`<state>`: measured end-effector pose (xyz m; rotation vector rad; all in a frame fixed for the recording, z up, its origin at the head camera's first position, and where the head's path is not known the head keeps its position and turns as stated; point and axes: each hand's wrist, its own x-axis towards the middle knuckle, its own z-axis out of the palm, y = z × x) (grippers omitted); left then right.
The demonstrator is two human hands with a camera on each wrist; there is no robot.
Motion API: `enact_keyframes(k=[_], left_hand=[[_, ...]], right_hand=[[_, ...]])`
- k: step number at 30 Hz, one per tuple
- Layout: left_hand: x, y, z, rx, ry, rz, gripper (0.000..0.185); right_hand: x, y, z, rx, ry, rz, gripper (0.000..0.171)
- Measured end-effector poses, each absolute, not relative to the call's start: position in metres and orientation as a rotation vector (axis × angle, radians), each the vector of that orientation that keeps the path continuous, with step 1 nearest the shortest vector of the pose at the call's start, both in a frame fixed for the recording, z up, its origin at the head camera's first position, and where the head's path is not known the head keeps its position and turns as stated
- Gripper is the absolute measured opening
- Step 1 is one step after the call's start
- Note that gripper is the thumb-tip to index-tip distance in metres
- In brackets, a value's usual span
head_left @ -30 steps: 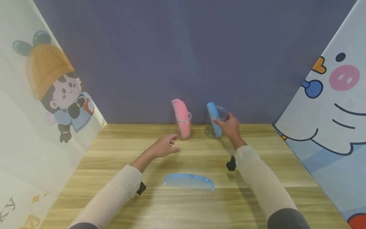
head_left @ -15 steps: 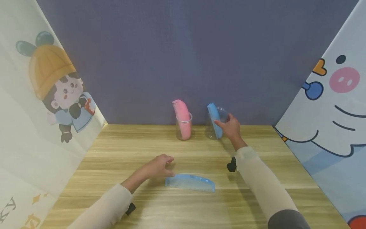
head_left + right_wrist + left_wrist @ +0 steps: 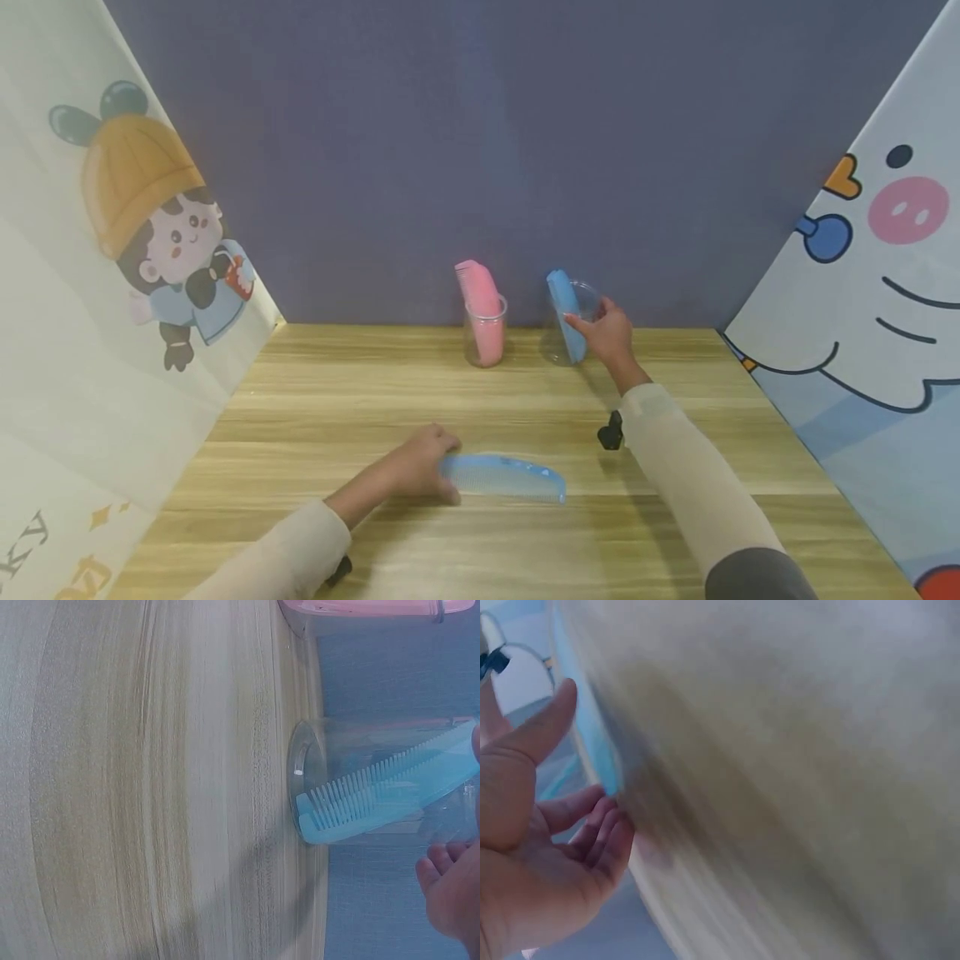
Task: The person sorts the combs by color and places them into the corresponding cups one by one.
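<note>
A blue comb (image 3: 510,477) lies flat on the wooden table. My left hand (image 3: 418,467) is at its left end, thumb on the near side and fingers on the far side; the left wrist view shows a gap between thumb and fingers beside the comb (image 3: 592,731). Farther back, my right hand (image 3: 609,335) grips a clear plastic cup (image 3: 587,292) from its right side. Inside that cup leans blue comb (image 3: 564,304); the right wrist view shows two rows of teeth (image 3: 337,799). Part of the cup is hidden by the right hand.
Left of the gripped cup stands another clear cup (image 3: 472,346), with pink comb (image 3: 480,290) leaning in it. Behind both rises a dark blue-grey wall (image 3: 480,167). Printed side panels (image 3: 892,308) border the wooden table (image 3: 315,400).
My left hand has moved back from near the pink comb's cup, down toward me, to the left end of the comb on the table. The right hand stays on its cup.
</note>
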<state>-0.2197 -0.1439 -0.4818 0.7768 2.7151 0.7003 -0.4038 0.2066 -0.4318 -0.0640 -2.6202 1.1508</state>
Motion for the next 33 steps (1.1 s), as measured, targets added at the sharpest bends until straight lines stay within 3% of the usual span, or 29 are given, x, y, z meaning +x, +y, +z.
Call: enact_keyframes(k=[8,13,24,33], left_hand=[[-0.218,-0.141,-0.484,0.735,2.735,0.787,0.049],[-0.221,-0.142,-0.489,0.753,2.751,0.801,0.044],[-0.222,-0.146,-0.486,0.803,2.764,0.824,0.045],[-0.225,-0.145,-0.477,0.793,2.763,0.843,0.059]], right_hand=[[-0.405,0.208,-0.432,-0.059,-2.623,1.178,0.093],[-0.404,0.208,-0.432,-0.061,-2.618,1.182,0.09],[-0.404,0.207,-0.436,-0.073,-2.629,1.163,0.088],[-0.405,0.208,-0.436,-0.063,-2.629,1.135,0.089]])
